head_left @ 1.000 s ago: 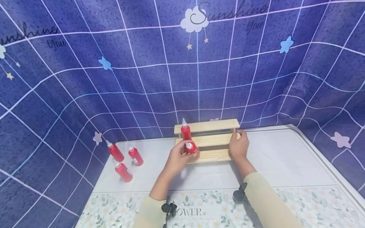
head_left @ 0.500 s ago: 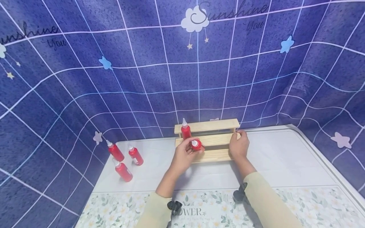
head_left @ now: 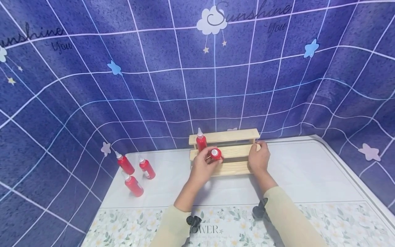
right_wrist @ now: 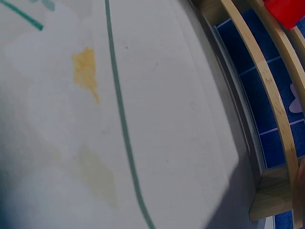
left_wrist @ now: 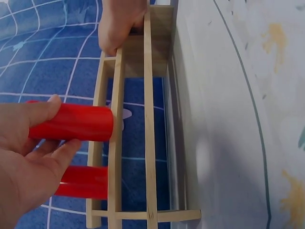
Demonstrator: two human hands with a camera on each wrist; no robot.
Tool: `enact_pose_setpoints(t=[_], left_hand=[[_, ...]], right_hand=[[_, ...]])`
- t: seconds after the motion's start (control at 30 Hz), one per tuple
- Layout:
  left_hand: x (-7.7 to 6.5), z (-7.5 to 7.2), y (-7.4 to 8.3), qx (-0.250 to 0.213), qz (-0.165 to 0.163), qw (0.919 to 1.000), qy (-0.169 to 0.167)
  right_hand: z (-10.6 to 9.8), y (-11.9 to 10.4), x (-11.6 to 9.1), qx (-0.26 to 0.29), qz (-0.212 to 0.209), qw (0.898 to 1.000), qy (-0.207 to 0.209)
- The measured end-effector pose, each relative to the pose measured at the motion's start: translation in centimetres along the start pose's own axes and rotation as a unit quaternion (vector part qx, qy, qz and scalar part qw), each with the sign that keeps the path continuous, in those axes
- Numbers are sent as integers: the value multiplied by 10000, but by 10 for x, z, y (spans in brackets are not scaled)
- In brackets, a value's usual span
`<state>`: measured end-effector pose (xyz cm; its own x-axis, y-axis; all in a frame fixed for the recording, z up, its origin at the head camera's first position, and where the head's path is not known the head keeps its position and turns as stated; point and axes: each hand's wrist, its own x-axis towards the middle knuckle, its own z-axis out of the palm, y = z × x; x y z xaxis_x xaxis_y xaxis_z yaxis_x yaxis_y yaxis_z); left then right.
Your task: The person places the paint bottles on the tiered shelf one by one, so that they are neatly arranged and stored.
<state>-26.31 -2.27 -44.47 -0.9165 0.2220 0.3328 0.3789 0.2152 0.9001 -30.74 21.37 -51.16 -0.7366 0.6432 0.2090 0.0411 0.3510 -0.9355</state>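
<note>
My left hand (head_left: 202, 169) holds a red squeeze bottle (head_left: 216, 153) with a pale nozzle, thumb and fingers round its sides. In the left wrist view this bottle's (left_wrist: 90, 123) base is right at the middle shelf of a tiered wooden rack (head_left: 237, 151). Beside it, farther left, another red squeeze bottle (head_left: 201, 142) stands upright on the same shelf, partly hidden by my left hand. My right hand (head_left: 259, 158) grips the rack's right end. The right wrist view catches part of the rack (right_wrist: 267, 81) and the bottom of a red bottle (right_wrist: 286, 12).
Several more red bottles stand on the left of the white table (head_left: 296, 168), among them a rear one (head_left: 125, 165) and a front one (head_left: 134, 186). A blue gridded curtain (head_left: 160, 85) hangs right behind the rack. A floral mat (head_left: 240, 219) covers the table's front.
My left hand has carried its bottle rightward and slightly back, from in front of the standing bottle to the right of it. The right hand and the rack have stayed still.
</note>
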Motion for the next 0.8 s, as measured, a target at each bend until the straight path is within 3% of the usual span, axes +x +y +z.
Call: enact_pose_setpoints(t=[0.27, 0.8], left_hand=[[3, 11, -2, 318, 226, 9989, 256], [16, 22, 0, 1128, 80, 9930, 353]], right_hand=[[1, 0, -1, 37, -34, 10000, 27], [0, -1, -1, 38, -125, 9998, 149]])
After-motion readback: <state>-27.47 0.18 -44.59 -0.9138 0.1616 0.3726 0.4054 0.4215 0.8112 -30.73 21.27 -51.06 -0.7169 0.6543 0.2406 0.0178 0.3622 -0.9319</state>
